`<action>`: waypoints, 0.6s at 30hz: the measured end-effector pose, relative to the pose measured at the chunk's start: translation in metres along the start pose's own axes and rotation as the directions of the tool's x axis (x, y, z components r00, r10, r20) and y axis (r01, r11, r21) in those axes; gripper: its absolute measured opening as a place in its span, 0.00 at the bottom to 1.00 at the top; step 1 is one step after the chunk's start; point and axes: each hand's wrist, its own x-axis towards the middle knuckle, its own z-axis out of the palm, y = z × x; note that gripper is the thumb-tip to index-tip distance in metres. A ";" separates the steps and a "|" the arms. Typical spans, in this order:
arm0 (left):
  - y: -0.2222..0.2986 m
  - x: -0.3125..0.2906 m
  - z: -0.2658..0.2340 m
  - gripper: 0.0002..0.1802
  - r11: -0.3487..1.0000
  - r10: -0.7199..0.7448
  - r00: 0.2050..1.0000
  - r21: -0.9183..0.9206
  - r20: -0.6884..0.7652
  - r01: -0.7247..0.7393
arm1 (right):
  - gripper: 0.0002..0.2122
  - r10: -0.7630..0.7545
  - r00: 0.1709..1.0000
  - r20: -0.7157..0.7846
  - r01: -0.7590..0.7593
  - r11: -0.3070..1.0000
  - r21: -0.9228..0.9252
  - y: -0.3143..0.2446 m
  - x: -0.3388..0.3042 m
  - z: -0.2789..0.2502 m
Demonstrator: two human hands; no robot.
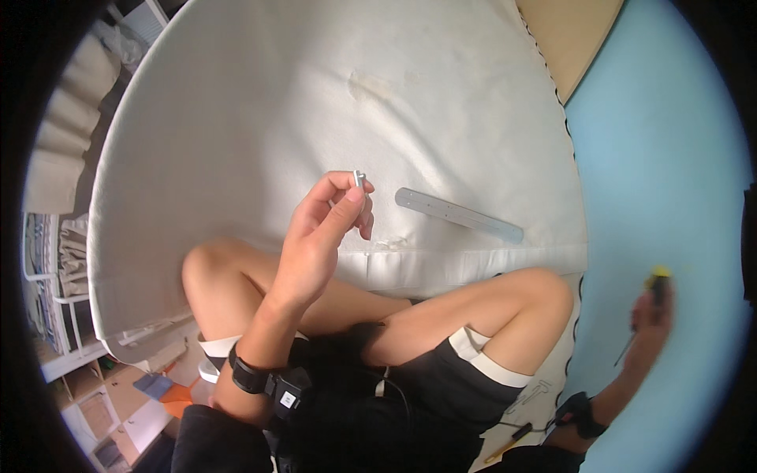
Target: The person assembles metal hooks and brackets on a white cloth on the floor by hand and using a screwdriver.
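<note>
Raised over the cream surface, my left hand point(315, 240) pinches a small silvery metal piece point(359, 180) between thumb and forefinger. The piece is short and narrow, and its lower part is hidden by the fingers. Off to the right, my right hand point(650, 325) is closed around a screwdriver point(660, 285) with a yellow and black handle. Its thin dark shaft points down toward the wrist, and the hand is slightly blurred. A flat grey metal bar point(457, 214) with small holes and a rounded end lies on the surface, right of my left hand and touched by neither hand.
My crossed legs rest on the cream padded surface point(260, 102). Thin metal bits point(539, 391) and a yellow-handled tool point(505, 448) lie near my right thigh. A light blue wall point(654, 158) borders the right side. Shelving with beige fabric point(71, 150) stands at the left.
</note>
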 end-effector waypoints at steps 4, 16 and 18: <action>-0.010 -0.003 0.008 0.12 0.997 0.072 0.993 -0.033 0.092 -0.069 | 0.18 0.006 0.907 0.420 0.146 0.934 -0.327 0.118 -0.025 0.025; -0.005 -0.025 0.024 0.10 0.980 0.117 0.985 0.144 0.125 -0.135 | 0.10 -0.009 0.952 0.306 0.135 0.909 -0.394 0.066 -0.057 0.036; -0.004 -0.026 0.028 0.10 0.967 0.139 0.979 0.193 0.152 -0.167 | 0.06 -0.154 0.942 0.299 0.175 0.983 -0.046 0.013 -0.051 0.028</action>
